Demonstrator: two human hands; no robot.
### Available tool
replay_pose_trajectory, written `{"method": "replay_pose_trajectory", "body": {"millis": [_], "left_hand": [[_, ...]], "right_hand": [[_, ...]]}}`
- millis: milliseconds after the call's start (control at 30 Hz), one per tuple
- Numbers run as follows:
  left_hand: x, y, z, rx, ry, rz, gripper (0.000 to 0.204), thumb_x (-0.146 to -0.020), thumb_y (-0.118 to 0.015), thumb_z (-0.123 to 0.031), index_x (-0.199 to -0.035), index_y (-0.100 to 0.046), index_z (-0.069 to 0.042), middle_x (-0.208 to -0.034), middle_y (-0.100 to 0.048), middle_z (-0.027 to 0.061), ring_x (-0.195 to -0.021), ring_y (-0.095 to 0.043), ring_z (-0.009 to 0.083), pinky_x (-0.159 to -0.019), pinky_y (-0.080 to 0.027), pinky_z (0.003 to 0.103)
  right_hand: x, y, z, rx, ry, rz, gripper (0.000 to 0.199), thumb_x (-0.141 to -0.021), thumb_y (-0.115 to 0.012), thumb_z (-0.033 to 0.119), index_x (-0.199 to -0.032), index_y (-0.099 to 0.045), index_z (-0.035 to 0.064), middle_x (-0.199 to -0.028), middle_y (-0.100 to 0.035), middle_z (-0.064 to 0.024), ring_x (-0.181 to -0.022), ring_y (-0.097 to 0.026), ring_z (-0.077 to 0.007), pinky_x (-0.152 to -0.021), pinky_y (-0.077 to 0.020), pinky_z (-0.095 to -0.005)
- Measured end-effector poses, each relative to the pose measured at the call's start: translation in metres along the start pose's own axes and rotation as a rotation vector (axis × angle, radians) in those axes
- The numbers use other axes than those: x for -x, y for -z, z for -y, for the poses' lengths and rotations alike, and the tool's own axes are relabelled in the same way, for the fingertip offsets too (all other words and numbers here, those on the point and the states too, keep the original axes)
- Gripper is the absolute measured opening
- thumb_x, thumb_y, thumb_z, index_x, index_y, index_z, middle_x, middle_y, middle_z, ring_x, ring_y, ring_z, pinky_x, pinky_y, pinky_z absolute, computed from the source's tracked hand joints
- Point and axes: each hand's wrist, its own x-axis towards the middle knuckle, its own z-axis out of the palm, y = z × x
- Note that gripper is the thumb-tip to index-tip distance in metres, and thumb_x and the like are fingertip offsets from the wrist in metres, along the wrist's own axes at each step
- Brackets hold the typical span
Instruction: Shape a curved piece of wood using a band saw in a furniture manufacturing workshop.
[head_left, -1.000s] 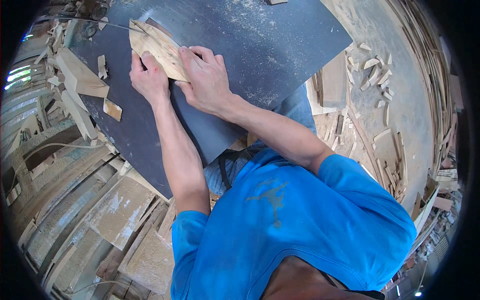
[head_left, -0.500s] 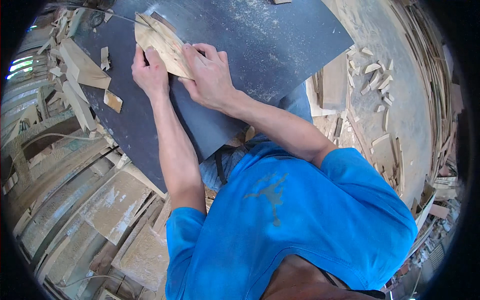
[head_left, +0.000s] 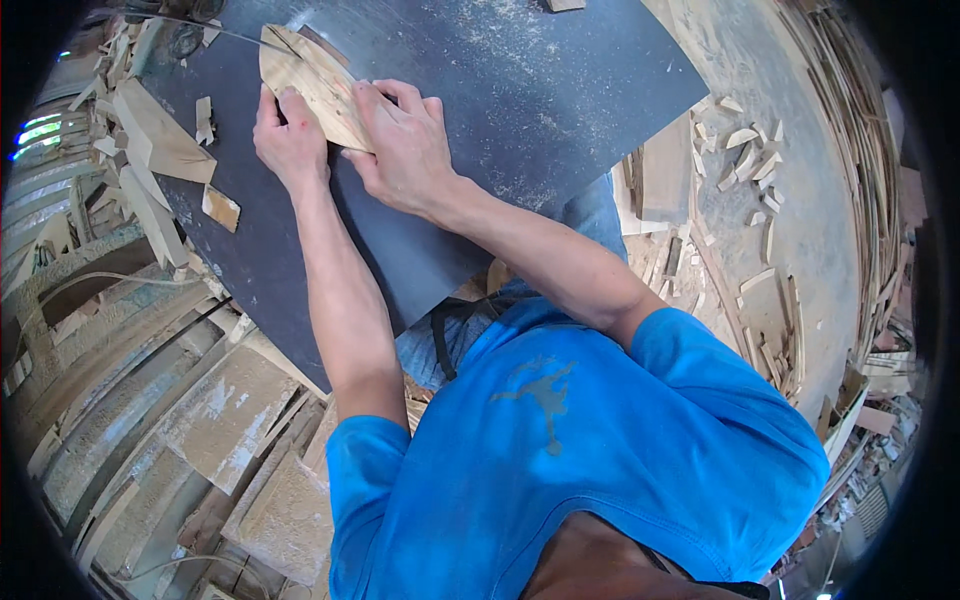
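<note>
A pale wooden piece with curved edges and a pointed near end lies on the dark, smooth work table. Its far end meets a thin metal band, which looks like a saw blade. On the left edge of the wood, my left hand is closed, thumb on top. My right hand wraps over the right side and near end, its fingers curled. The undersides of both hands' grips are hidden.
Wood offcuts are heaped at the table's left, with a small scrap on its edge. Sawdust dots the table. More offcuts litter the floor at right, before stacked thin strips. Wooden slabs lie lower left.
Both hands and the wooden piece have shifted slightly left and a little away from me. The whole view has also drifted slightly. Both grips stay on the wood.
</note>
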Motion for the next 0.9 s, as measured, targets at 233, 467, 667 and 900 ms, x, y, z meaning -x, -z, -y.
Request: {"method": "replay_pose_trajectory", "body": {"millis": [233,467,667,900], "left_hand": [[-0.001,0.002,-0.007,0.005,0.031,0.014,0.043,-0.104,-0.059,-0.027,-0.133,-0.071,0.003,-0.114,-0.08,0.0145,-0.098,-0.071,0.0196,-0.09,-0.055,0.036],[-0.008,-0.002,-0.003,-0.051,0.002,-0.051,0.05,-0.1,-0.055,-0.033,-0.134,-0.07,0.0,-0.118,-0.076,0.0273,-0.111,-0.071,0.0438,-0.098,-0.053,0.049],[-0.008,0.0,-0.008,0.027,0.0,-0.026,0.047,-0.1,-0.055,-0.032,-0.133,-0.07,-0.001,-0.116,-0.076,0.0257,-0.106,-0.074,0.0439,-0.094,-0.054,0.049],[0.076,0.042,-0.044,-0.217,-0.129,0.249,0.12,-0.074,-0.09,-0.053,-0.164,-0.03,0.001,-0.158,-0.044,0.0297,-0.15,-0.038,0.0435,-0.124,-0.022,0.055]], "right_hand": [[-0.006,0.0,0.001,-0.005,-0.017,0.02,0.082,-0.077,-0.085,0.02,-0.147,-0.05,-0.0047,-0.135,-0.069,-0.0164,-0.133,-0.054,-0.0359,-0.099,-0.0401,-0.0501],[-0.012,-0.007,-0.004,-0.035,0.019,-0.014,0.081,-0.077,-0.085,0.02,-0.146,-0.05,-0.004,-0.135,-0.069,-0.0158,-0.133,-0.055,-0.0354,-0.1,-0.0403,-0.0498],[-0.03,0.025,-0.004,0.038,-0.068,0.331,0.084,-0.083,-0.083,0.039,-0.151,-0.049,0.0018,-0.137,-0.068,-0.017,-0.144,-0.05,-0.0351,-0.105,-0.037,-0.0541],[-0.135,0.028,-0.072,-0.142,-0.021,0.307,0.042,-0.104,-0.06,0.036,-0.134,-0.072,0.0094,-0.125,-0.077,-0.0162,-0.119,-0.072,-0.0333,-0.105,-0.0533,-0.044]]}}
